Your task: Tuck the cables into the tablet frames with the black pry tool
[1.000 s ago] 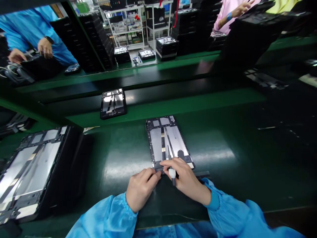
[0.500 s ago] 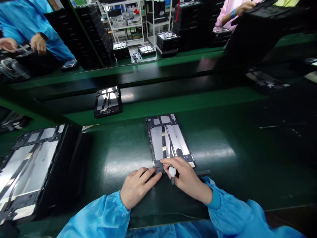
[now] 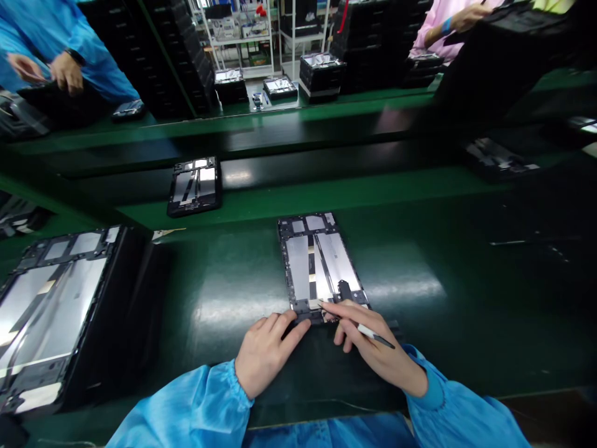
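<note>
An opened tablet frame (image 3: pixel 319 261) with silvery panels lies on the dark green bench in front of me. My left hand (image 3: pixel 268 351) rests on the bench, fingers curled, its fingertips pressing the frame's near-left corner. My right hand (image 3: pixel 373 351) pinches a thin pen-like tool (image 3: pixel 361 328) with a white middle. The tool lies slanted, its tip on the frame's near edge.
A stack of black trays with a similar frame on top (image 3: pixel 51 305) stands at my left. Another frame (image 3: pixel 194 185) lies on the conveyor belt beyond. Co-workers in blue (image 3: pixel 65 62) and pink sleeves (image 3: pixel 448 25) work at the far side among tray stacks and shelves.
My right hand has tilted the tool from nearly upright to a low slant and shifted slightly right. The frame on the conveyor has drifted left.
</note>
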`<state>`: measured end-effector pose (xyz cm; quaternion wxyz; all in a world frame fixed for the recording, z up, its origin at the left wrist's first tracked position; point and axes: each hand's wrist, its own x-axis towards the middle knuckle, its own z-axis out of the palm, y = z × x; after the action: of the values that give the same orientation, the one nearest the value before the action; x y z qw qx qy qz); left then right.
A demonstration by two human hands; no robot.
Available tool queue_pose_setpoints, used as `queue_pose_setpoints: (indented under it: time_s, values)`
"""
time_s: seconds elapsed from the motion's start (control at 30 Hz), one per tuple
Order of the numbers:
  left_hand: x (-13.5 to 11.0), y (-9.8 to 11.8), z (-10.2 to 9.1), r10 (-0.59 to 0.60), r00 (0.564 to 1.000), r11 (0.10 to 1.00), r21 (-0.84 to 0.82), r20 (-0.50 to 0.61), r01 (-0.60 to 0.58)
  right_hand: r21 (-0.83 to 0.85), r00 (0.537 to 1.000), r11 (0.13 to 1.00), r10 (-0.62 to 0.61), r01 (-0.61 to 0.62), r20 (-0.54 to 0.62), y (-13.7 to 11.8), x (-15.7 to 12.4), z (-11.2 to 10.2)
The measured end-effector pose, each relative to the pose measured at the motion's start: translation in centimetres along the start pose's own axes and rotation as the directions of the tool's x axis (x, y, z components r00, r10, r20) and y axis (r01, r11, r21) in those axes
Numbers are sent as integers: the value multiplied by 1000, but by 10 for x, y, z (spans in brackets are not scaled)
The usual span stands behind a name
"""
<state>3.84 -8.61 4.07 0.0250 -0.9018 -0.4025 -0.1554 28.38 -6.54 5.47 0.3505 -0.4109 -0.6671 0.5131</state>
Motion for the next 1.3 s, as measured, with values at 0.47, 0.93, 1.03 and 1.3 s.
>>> queue_pose_setpoints:
  time_s: [0.47, 0.93, 1.03, 1.3]
  values:
    - [1, -1, 1, -19, 999, 1000, -12, -36, 19, -56, 985, 984, 172, -172, -7, 8, 6, 0]
    - [-5, -13, -2, 21, 996, 993, -110, -86, -30, 86, 989, 985, 143, -147, 43, 1, 3, 7]
    - [-4, -12, -3, 13, 997, 994, -111, -81, -22, 19, 995, 997, 71, -73, 77, 0, 4, 7]
    - [-3, -14, -3, 18, 996, 994, -106, -93, -27, 13, 973, 982, 183, -186, 140, -6, 7, 5]
